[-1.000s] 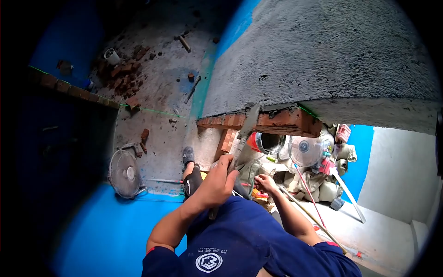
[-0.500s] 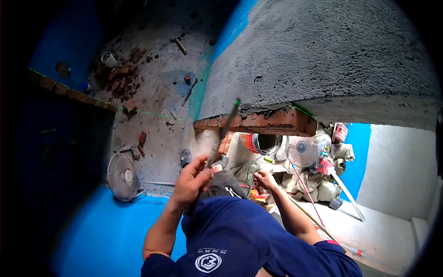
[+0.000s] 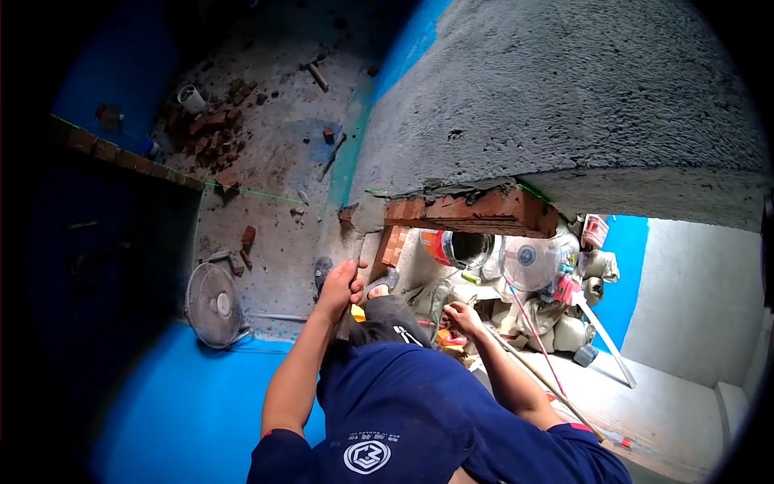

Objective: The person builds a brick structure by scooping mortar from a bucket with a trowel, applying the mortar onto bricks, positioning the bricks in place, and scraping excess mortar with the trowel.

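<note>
Since the earlier frame, the left hand point(image 3: 340, 292) has shifted forward and the trowel point(image 3: 370, 213) has swung from a slant across the brick row point(image 3: 484, 211) to the row's near-left end. The right hand point(image 3: 463, 319) has barely moved.

In the head view, the left fingers are curled around the trowel's handle, pressed together as far as can be seen. The blade lies just ahead of these fingertips, overlapping the brick row in the picture; whether it touches is unclear. The plastered wall point(image 3: 564, 89) rises beyond the bricks.

The right fingers are bent inward, beside a greenish hose point(image 3: 439, 309); I cannot tell whether they pinch anything. Ahead of them lies a red-and-white bucket point(image 3: 436, 245) on its side. A fan point(image 3: 213, 305) stands well left of the left fingers.
</note>
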`<move>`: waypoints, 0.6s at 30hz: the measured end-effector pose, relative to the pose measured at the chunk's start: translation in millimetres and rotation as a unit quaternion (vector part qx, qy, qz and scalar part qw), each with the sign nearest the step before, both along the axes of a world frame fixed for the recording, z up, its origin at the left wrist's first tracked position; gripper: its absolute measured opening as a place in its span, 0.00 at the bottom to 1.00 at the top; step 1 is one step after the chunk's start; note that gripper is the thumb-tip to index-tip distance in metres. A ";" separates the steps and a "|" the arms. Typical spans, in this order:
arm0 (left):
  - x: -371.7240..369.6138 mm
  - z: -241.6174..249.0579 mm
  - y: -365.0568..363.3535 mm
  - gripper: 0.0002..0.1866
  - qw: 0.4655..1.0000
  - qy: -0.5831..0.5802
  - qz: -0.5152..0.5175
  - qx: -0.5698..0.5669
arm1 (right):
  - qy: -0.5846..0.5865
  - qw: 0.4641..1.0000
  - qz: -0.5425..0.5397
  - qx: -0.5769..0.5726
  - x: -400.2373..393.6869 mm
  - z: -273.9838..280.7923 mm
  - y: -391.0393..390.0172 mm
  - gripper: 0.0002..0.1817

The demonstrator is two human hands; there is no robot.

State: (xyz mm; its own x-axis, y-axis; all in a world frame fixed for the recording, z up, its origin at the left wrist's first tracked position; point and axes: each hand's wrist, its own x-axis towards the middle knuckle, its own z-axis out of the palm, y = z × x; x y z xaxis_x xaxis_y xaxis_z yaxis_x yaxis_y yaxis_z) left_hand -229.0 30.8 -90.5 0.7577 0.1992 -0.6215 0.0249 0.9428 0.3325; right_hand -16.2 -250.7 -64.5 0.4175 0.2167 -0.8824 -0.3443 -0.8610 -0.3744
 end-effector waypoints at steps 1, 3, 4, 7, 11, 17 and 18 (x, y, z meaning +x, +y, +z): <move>5.3 -4.2 -2.2 0.18 1.000 0.015 -0.002 0.005 | 0.007 1.000 -0.014 0.006 -0.8 0.4 1.7 0.13; 16.2 -25.9 -6.4 0.18 1.000 0.024 -0.013 0.011 | 0.015 0.999 -0.028 0.011 -2.9 1.1 4.0 0.13; 21.1 -32.2 -7.5 0.19 0.999 0.032 -0.024 0.015 | 0.016 1.000 -0.022 0.012 -3.4 0.9 3.4 0.13; 30.8 -41.1 -9.3 0.18 0.999 0.025 -0.037 0.021 | 0.017 1.000 -0.020 0.006 -3.9 3.5 4.5 0.13; 29.6 -23.4 -14.8 0.18 0.999 -0.002 -0.047 0.018 | 0.028 0.998 -0.050 0.013 -1.4 -2.9 -7.4 0.13; 20.6 10.3 -10.4 0.19 0.997 -0.051 -0.057 0.003 | 0.029 0.999 -0.004 -0.013 1.3 -16.8 -18.1 0.12; 20.0 14.6 -10.2 0.19 0.997 -0.050 -0.056 0.003 | 0.023 0.999 0.018 -0.025 0.8 -15.2 -14.7 0.13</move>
State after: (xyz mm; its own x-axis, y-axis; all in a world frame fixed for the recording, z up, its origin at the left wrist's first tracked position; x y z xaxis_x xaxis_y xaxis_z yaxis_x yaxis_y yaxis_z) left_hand -209.0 20.6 -75.8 0.8333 0.1138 -0.5410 0.0961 0.9339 0.3444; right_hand -15.5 -265.4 -79.7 0.3684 0.1855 -0.9109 -0.3286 -0.8906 -0.3143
